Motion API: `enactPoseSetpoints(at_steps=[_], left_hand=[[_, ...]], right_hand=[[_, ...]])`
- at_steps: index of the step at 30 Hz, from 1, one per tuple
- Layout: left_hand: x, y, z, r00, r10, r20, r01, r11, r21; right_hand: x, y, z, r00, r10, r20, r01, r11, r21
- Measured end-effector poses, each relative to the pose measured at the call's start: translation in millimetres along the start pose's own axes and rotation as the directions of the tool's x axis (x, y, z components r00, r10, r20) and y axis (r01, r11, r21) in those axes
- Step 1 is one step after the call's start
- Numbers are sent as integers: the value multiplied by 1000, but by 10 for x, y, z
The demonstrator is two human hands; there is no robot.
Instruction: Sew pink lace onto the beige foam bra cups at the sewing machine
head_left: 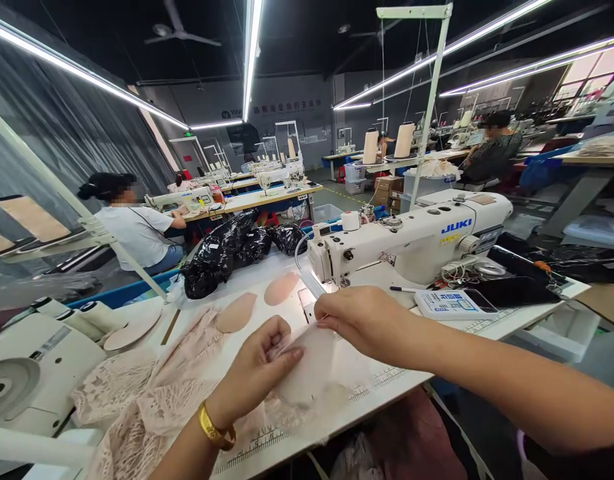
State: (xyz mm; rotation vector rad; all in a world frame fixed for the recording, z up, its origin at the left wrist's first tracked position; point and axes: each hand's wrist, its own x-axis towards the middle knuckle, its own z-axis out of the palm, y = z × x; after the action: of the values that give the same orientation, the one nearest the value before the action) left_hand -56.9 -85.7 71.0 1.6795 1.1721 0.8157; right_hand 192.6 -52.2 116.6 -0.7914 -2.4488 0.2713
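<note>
My left hand (259, 370), a gold bracelet on its wrist, pinches a thin pale fabric piece (311, 367) that lies flat on the white sewing table (491, 320). My right hand (359, 320) grips the far edge of the same piece, just in front of the needle area of the white JUKI sewing machine (411, 243). Pink lace fabric (151, 393) is heaped to the left of my left hand. Two beige oval pads (237, 313) (281, 288) rest on the table behind my hands.
A black plastic bag (227, 250) lies at the table's back. A control panel (449, 303) and pen sit right of the machine. A second white machine (27, 373) stands at the left. Other people sit at sewing stations at back left (134, 227) and back right (491, 150).
</note>
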Motion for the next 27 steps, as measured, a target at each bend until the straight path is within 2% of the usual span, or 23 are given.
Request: enactPoseSetpoints(at_steps=[1, 2, 3, 4, 5, 6, 7, 8, 9, 10, 11, 13, 15, 18, 20, 23, 27], left_hand=[[2, -17, -62, 985, 109, -130, -87, 983, 164], [4, -35, -120, 941, 262, -216, -175, 920, 352], [5, -55, -168, 873, 427, -238, -248, 806, 537], [4, -80, -202, 802, 565, -194, -297, 659, 691], [2, -109, -216, 752, 651, -108, -325, 508, 798], [1, -141, -209, 740, 673, -12, -337, 386, 859], [3, -175, -182, 768, 637, 75, -347, 313, 884], [12, -208, -138, 819, 554, 148, -357, 290, 888], [33, -240, -82, 869, 450, 207, -366, 302, 880], [70, -268, -21, 900, 356, 251, -371, 327, 869], [126, -292, 40, 914, 289, 286, -378, 348, 858], [294, -334, 145, 914, 231, 333, -398, 356, 845], [505, -378, 216, 920, 185, 345, -390, 339, 856], [763, -471, 280, 938, 103, 332, -347, 319, 882], [841, -553, 311, 944, 117, 310, -331, 318, 889], [850, -673, 345, 938, 234, 254, -329, 377, 866], [841, -749, 364, 885, 394, 248, -418, 439, 795]], right_hand=[[-3, 14, 92, 996, -35, -82, 33, 999, -22], [-12, 37, 204, 985, -78, -153, 76, 997, -23], [-26, 73, 335, 969, -121, -215, 122, 993, -9], [-45, 129, 479, 954, -152, -258, 159, 987, 8], [-68, 208, 631, 943, -177, -282, 188, 982, 13], [-95, 309, 782, 934, -203, -293, 212, 977, 1], [-125, 431, 924, 937, -231, -263, 233, 972, -23], [-156, 567, 1051, 945, -256, -202, 252, 967, -47], [-187, 711, 1157, 956, -269, -120, 264, 963, -56], [-216, 854, 1238, 963, -268, -30, 267, 963, -43], [-240, 990, 1292, 964, -262, 40, 262, 965, -17], [-264, 1222, 1328, 960, -244, 137, 238, 970, 57], [-255, 1386, 1293, 955, -242, 172, 224, 968, 115], [-223, 1515, 1200, 946, -294, 134, 281, 954, 104], [-223, 1546, 1153, 940, -333, 73, 330, 943, 42], [-264, 1546, 1111, 945, -324, 37, 325, 945, -31], [-314, 1517, 1063, 950, -298, 89, 305, 949, -77]])
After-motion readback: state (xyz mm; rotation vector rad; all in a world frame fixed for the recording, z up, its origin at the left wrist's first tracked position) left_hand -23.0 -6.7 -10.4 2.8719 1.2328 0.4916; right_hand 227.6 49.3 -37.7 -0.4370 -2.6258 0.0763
